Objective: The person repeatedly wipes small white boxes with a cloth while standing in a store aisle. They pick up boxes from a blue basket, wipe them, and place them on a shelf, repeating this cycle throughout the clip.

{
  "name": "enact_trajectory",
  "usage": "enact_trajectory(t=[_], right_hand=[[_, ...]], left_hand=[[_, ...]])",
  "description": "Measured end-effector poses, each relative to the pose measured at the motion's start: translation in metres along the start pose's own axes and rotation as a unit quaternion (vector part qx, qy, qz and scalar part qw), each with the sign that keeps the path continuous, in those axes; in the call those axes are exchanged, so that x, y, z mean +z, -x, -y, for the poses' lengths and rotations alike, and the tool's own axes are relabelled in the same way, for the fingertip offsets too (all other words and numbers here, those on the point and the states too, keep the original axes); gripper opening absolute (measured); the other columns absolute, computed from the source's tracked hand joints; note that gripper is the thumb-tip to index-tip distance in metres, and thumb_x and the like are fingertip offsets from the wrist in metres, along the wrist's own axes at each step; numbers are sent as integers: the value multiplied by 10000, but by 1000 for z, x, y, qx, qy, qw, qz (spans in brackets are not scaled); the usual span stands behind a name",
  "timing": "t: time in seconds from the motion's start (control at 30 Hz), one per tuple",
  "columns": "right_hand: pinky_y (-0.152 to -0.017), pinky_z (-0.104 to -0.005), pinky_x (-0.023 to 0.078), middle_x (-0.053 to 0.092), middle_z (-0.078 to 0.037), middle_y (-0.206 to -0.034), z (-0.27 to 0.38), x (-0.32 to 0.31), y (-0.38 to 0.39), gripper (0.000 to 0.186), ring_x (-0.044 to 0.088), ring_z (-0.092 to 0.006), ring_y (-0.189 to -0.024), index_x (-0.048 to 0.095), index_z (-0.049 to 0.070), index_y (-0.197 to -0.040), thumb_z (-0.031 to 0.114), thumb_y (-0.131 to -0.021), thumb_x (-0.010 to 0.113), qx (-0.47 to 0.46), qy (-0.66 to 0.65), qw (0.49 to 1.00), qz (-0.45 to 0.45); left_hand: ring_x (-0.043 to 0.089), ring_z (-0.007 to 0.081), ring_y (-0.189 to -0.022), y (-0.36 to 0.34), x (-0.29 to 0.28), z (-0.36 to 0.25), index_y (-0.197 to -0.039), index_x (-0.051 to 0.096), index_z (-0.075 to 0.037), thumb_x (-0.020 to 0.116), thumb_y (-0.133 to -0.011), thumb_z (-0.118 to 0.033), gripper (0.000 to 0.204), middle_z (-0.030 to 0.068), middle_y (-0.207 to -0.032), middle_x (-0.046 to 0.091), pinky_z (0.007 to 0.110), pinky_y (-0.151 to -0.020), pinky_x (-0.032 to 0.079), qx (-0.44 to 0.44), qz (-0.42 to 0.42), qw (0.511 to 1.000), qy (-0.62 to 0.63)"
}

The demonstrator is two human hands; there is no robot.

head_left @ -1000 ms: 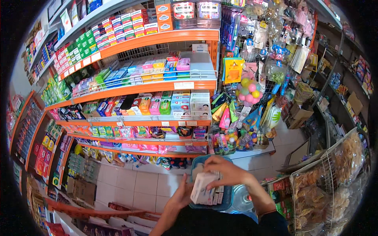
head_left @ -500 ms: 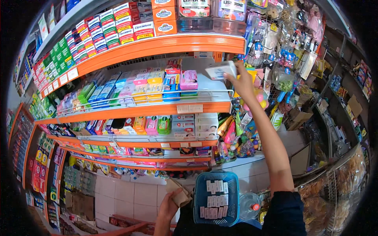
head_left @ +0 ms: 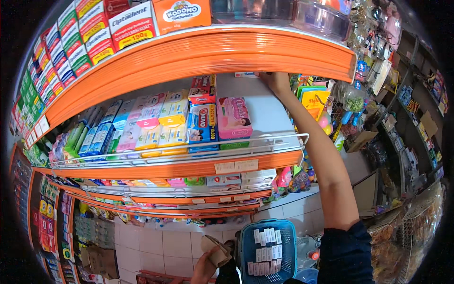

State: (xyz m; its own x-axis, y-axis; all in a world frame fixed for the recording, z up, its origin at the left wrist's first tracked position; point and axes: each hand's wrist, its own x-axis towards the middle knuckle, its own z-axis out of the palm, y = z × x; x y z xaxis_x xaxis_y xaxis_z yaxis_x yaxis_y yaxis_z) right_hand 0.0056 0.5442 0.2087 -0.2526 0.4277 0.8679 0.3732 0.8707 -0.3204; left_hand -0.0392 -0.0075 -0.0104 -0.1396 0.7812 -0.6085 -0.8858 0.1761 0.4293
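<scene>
A: Where's the white box (head_left: pixel 245 75)?
B: Far back on the soap shelf (head_left: pixel 261 106), twd its rt end, just under the orange edge (head_left: pixel 203 54) of the shelf above. Only a sliver shows.
A: & the R hand (head_left: pixel 275 82)?
B: Right beside it, arm reaching up from lower rt. Fingers mostly hidden by that edge, so can't tell how far open they are or if they've got hold of it.
A: L hand (head_left: pixel 205 270)?
B: Down low, fingers closed round some brown card (head_left: pixel 215 251).
A: What else is nr the white box?
B: Pink box (head_left: pixel 234 117) nearer the front, w/ a blue box (head_left: pixel 202 124) & red box (head_left: pixel 202 90) to its left. Wire rail (head_left: pixel 189 148) runs along the front.
A: Lower down?
B: Blue basket (head_left: pixel 289 244) just rt of the L hand, small white boxes (head_left: pixel 269 254) inside in 3 rows. Clear bottle (head_left: pixel 306 247) w/ red cap stands beside it, rt side.
</scene>
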Motion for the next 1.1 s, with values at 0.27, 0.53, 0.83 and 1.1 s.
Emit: enact_trajectory(t=[0.27, 0.53, 0.83, 1.1], right_hand=[[-624, -370, 462, 608, -137, -785, -32, 22, -10, 341, 572, -272, -722, 590, 5, -882, 107, -602, 757, 24, -239, 970, -43], [-646, -383, 463, 618, -134, -805, -3, 6, -7, 301, 582, -284, -741, 606, 24, -859, 117, -614, 753, -108, 18, 991, -71], [-665, -409, 457, 617, -148, -816, 13, 5, -12, 293, 583, -311, -755, 605, 32, -869, 189, -649, 717, -87, -9, 992, -91], [-697, -395, 457, 610, -147, -827, -7, 27, -12, 281, 574, -307, -794, 593, 37, -875, 260, -718, 663, 24, -436, 896, -82]], left_hand=[[456, 299, -1090, -18, 9, -6, -1180, 403, 4, 427, -865, -239, 398, 160, -1178, 463, 450, -947, 360, -68, -9, 997, 30], [513, 291, -1009, -23, -7, 7, -1191, 385, -9, 461, -847, -175, 390, 149, -1137, 482, 407, -881, 423, -69, -18, 997, -10], [499, 290, -1023, -31, -39, 24, -1182, 397, -41, 505, -830, -188, 396, 139, -1115, 497, 430, -854, 433, -75, 35, 994, 77], [479, 298, -1058, -42, -66, 34, -1166, 449, -26, 489, -833, -235, 396, 135, -1127, 510, 477, -870, 410, -61, 50, 995, 68]])
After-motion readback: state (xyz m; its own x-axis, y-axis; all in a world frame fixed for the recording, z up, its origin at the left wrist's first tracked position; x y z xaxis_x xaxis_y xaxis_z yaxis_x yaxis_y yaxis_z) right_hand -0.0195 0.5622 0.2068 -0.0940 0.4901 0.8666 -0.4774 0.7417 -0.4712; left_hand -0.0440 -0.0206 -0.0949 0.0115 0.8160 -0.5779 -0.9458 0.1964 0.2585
